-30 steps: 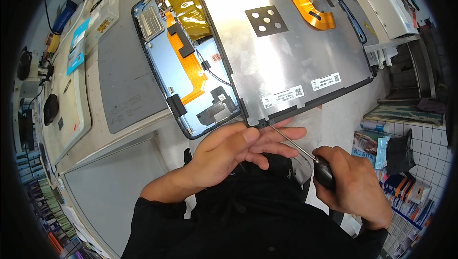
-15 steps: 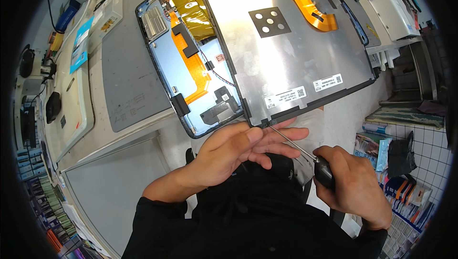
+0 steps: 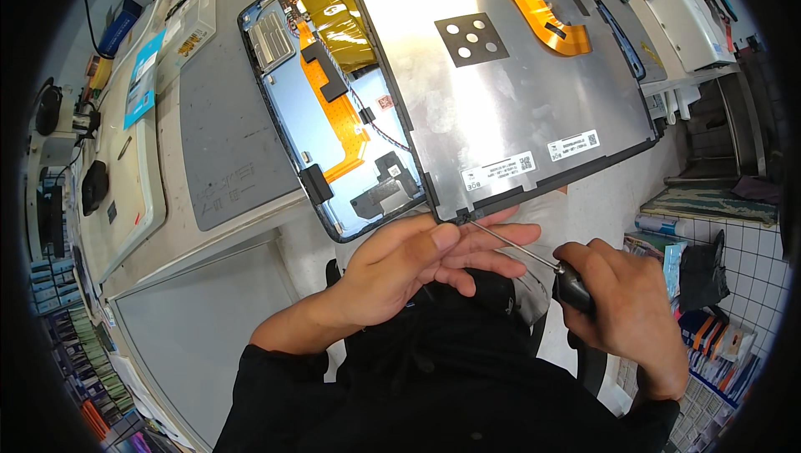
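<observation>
A silver-backed display panel (image 3: pixel 526 107) with a black rim lies partly over the mat and juts past the table's front edge. My left hand (image 3: pixel 392 278) is closed on its near corner, the thumb on top and the other fingers stretched beneath. In my right hand (image 3: pixel 630 303) is a screwdriver (image 3: pixel 571 288) with a black handle and a thin metal shaft. Its shaft slants up-left over my left fingers to the rim near my left thumb; the exact tip contact is too small to tell. Left of the panel sits an open light-blue device housing (image 3: pixel 288 111) with orange flex cable.
Under the housing spreads a grey work mat (image 3: pixel 213 119). At the left edge are a cream tray (image 3: pixel 138 194) and a blue-and-white box (image 3: pixel 143 78). A white machine (image 3: pixel 680 11) stands at the far right. Packets (image 3: pixel 651 249) hang against a white grid rack (image 3: pixel 755 261).
My right hand has shifted slightly right and up with the screwdriver handle, so the shaft lies flatter. My left hand and the panel have stayed put.
</observation>
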Demonstrator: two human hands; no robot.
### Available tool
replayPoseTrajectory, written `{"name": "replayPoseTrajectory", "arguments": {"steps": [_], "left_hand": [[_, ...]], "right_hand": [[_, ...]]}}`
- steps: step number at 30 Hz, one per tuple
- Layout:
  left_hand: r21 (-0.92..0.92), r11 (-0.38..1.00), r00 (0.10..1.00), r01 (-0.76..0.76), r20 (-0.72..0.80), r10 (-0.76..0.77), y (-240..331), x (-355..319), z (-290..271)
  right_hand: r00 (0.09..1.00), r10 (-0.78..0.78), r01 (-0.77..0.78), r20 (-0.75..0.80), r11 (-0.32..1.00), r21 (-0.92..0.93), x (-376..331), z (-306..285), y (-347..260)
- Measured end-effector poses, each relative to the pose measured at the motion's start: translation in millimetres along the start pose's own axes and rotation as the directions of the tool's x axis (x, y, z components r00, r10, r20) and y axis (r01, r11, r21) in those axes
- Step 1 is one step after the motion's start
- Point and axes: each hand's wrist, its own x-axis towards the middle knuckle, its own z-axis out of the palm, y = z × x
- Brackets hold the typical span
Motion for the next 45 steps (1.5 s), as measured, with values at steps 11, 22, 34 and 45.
{"name": "replayPoseTrajectory", "arguments": {"steps": [11, 22, 34, 45], "left_hand": [[0.013, 1.0, 1.0, 0.006, 0.009, -0.006, -0.3, 1.3, -0.9], [0.018, 1.0, 1.0, -0.007, 0.026, 0.006, -1.2, 2.1, -1.8], [0.027, 1.0, 1.0, 0.0, 0.017, 0.0, -0.2, 2.5, -0.4], [0.046, 0.999, 1.0, 0.014, 0.007, -0.014, 0.3, 2.8, 0.0]], "right_hand": [[1.0, -0.015, 0.015, -0.014, 0.999, -0.038, 4.0, -0.7, 1.8], [0.996, -0.059, 0.048, -0.066, 0.985, -0.163, 5.9, -0.8, 9.8], [0.987, -0.132, 0.105, -0.091, 0.962, -0.253, 9.2, 0.2, 16.5], [0.974, -0.198, 0.17, -0.112, 0.96, -0.222, 13.7, 3.7, 29.5]]}}
